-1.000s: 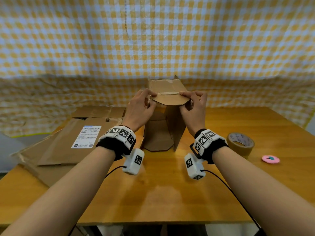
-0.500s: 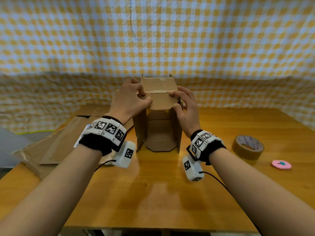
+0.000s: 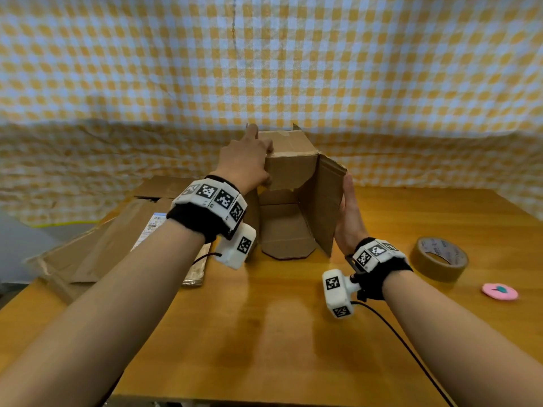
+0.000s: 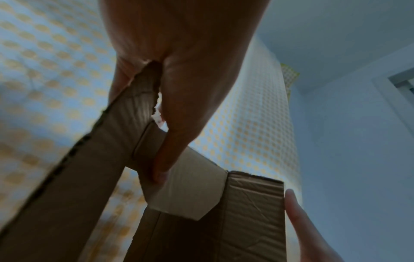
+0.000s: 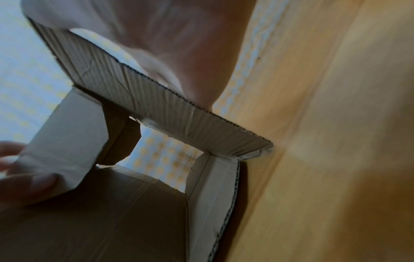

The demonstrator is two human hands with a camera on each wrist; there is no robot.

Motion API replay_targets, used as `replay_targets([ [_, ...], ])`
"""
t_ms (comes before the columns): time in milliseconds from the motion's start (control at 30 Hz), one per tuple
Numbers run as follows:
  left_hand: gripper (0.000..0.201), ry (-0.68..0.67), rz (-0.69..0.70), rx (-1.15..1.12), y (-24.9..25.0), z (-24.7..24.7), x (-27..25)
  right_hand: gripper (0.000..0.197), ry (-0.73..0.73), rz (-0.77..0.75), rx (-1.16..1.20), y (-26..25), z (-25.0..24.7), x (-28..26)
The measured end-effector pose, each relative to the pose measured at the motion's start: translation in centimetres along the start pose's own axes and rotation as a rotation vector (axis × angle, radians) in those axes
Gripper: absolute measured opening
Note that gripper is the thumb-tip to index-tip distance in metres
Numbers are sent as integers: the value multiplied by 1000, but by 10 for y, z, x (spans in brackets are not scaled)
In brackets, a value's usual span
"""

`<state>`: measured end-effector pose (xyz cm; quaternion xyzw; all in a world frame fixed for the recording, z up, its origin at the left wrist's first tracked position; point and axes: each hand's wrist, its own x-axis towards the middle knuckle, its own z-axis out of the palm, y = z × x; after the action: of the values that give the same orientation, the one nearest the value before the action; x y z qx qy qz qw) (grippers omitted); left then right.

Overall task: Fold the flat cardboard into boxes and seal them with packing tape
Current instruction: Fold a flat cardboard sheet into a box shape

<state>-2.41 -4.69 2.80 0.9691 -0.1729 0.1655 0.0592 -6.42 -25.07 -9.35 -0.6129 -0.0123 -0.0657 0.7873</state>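
Squaring up the light, stiff but crease-prone cardboard box (image 3: 289, 201) standing mid-table (image 3: 264, 333), you're pinching its top flap with left hand (image 3: 245, 163) while right hand (image 3: 348, 212), fingers straight together, is bracing the side panel; grip near creases.

Brown cardboard box (image 3: 289, 201) half-folded, upright near table's far edge, flaps open toward viewer. Flat cardboard (image 3: 97, 245) at left edge; tape roll (image 3: 439, 258) toward right edge.

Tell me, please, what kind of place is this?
Probably an improvised packing or recording station, not a warehouse: a wooden table backed by a hung checked cloth, with flattened cardboard, a half-folded box and a roll of brown packing tape.
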Motion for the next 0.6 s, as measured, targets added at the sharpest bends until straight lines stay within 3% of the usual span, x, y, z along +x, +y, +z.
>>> replay_targets([
  [133,62,39,-11,-38,-4,6,3,96,24,53,20,4,-5,-2],
  [233,60,52,-20,-73,-12,9,7,104,163,182,-16,21,-14,7],
  [367,56,92,-8,-121,-21,14,3,78,250,408,-175,40,-19,31],
  [467,44,158,33,-136,-24,18,-4,74,210,496,-240,39,-17,41],
  [600,43,207,50,-190,-25,23,-12,69,191,538,-289,34,-8,40],
])
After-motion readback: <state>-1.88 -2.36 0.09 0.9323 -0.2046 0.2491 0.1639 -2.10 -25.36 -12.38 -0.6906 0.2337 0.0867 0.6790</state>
